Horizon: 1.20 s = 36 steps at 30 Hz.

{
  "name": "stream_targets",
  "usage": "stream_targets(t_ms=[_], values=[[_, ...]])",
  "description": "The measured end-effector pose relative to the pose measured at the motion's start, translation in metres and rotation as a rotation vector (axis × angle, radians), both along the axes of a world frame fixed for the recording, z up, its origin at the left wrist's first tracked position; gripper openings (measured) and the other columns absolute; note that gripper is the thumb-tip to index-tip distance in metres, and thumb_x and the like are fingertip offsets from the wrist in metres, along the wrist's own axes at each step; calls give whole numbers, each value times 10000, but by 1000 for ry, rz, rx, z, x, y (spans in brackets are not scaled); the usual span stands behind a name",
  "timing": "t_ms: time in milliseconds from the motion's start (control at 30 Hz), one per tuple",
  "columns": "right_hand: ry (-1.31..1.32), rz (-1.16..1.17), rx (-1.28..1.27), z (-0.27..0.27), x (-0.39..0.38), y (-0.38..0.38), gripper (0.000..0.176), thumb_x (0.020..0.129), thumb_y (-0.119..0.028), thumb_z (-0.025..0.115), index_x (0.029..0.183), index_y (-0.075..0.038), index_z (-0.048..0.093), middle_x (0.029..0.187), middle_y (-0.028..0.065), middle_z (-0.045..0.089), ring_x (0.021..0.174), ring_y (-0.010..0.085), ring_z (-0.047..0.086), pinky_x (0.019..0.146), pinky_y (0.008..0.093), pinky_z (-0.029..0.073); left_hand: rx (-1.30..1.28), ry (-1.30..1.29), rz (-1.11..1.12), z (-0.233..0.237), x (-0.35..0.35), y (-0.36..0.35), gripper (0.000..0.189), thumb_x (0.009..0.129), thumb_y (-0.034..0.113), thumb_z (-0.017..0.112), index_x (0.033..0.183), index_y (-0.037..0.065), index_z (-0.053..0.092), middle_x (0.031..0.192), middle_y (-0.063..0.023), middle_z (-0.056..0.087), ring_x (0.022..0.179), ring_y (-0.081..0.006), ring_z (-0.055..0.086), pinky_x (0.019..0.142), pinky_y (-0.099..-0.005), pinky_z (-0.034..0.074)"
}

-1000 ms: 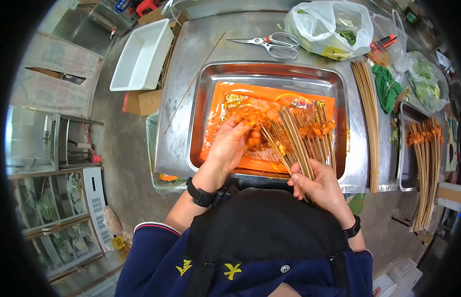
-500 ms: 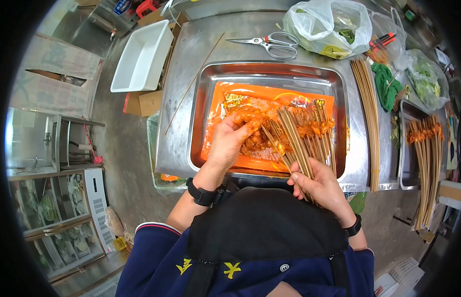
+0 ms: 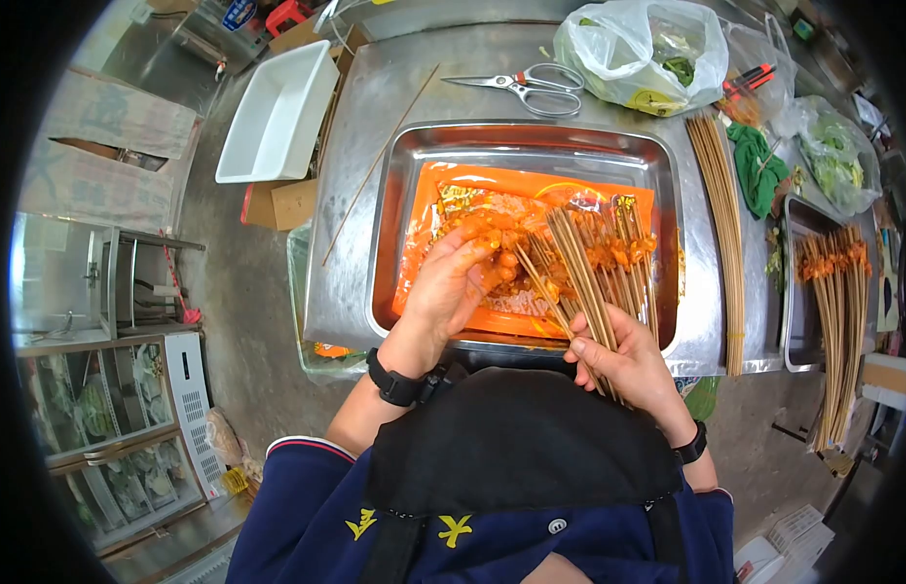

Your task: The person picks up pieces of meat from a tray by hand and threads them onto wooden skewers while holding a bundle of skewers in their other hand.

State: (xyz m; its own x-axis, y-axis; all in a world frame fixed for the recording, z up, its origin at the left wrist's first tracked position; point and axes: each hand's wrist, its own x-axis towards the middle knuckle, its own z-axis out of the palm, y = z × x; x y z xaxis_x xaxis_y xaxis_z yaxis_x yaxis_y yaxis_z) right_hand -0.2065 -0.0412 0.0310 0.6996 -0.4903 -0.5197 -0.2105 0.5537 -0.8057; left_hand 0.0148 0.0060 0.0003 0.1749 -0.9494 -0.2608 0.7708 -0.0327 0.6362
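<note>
My right hand (image 3: 623, 355) is closed around a bundle of thin wooden skewers (image 3: 581, 268), their upper ends tilted away from me over the tray. One or two skewers stand apart from the bundle, pointing toward my left hand (image 3: 448, 277). That hand is sauce-smeared, with its fingers curled on small orange-red marinated meat pieces (image 3: 511, 241); exactly how much it grips is partly hidden. Beneath both hands, an orange plastic bag (image 3: 428, 185) lies in a steel tray (image 3: 531, 136). Several loaded skewers (image 3: 628, 248) rest at the tray's right side.
Scissors (image 3: 531, 88) and a single skewer (image 3: 380, 165) lie on the steel table (image 3: 360, 127). A long skewer bundle (image 3: 718, 243) is right of the tray. Farther right, finished skewers (image 3: 837, 302) overhang another tray (image 3: 798, 331). Bags of greens (image 3: 647, 58) stand behind; a white bin (image 3: 277, 112) is left.
My left hand has shifted slightly left and turned, its thumb drawing back from the skewer tips. My right hand keeps its hold on the skewers, almost unmoved.
</note>
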Motion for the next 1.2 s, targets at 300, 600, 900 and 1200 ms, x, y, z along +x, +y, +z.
stream_targets(t_ms=[300,600,900,1200], values=[[9,-35,14,1,0,0,237,832,-65,544,1058,-29,483,769,80,593,521,79,537,467,197,456,75,-10,47,-3,1,-2,248,807,59,518,1049,6,517,1011,-94,576,893,-172,564,786,-309,468],[27,-42,15,3,1,1,239,833,-63,542,1059,-6,489,767,84,596,512,80,535,448,195,444,33,84,107,0,1,-2,234,794,50,522,1027,27,536,1002,-74,584,926,-174,558,816,-319,450],[24,-23,31,5,0,0,222,843,-55,526,1061,-14,512,783,54,595,530,45,521,464,164,436,-16,5,33,2,1,-5,253,790,50,522,1040,17,534,1000,-79,584,934,-186,560,823,-343,452],[20,-50,-6,3,0,1,210,838,-60,537,1036,0,500,752,81,596,503,78,526,440,192,436,0,141,21,-8,-1,-3,251,800,57,522,1044,0,517,1010,-95,575,940,-205,557,807,-358,473]])
